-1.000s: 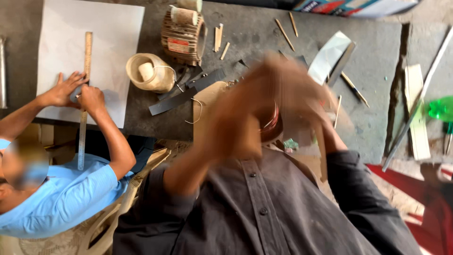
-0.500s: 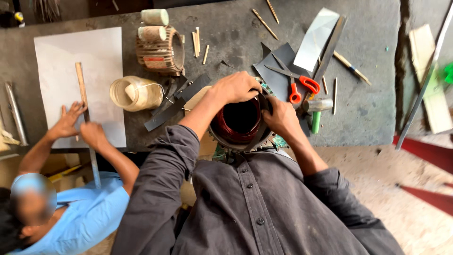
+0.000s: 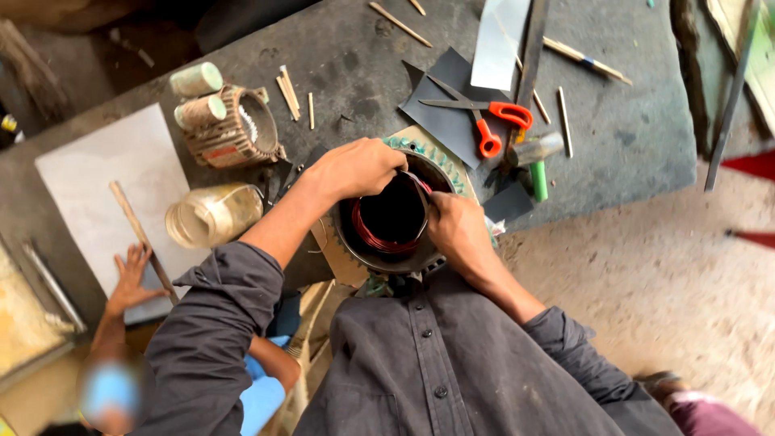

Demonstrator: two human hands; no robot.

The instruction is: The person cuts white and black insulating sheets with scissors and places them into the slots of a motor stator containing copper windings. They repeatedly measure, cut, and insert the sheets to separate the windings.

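Your left hand point(image 3: 355, 168) clamps the motor stator's point(image 3: 393, 216) far rim; your right hand point(image 3: 458, 230) pinches the copper winding point(image 3: 373, 238) inside its bore, axis upright. Stator sits on the surface edge, just below the orange-handled scissors point(image 3: 484, 121).

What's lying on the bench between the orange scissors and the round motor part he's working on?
Head view: dark grey sheet under the scissors reaches toward the stator; otherwise bare bench.

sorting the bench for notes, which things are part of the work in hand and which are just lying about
In hand: left hand and right hand on the round motor stator with red copper winding.

Lying about: orange-handled scissors, second wound stator, tape roll, wooden sticks.
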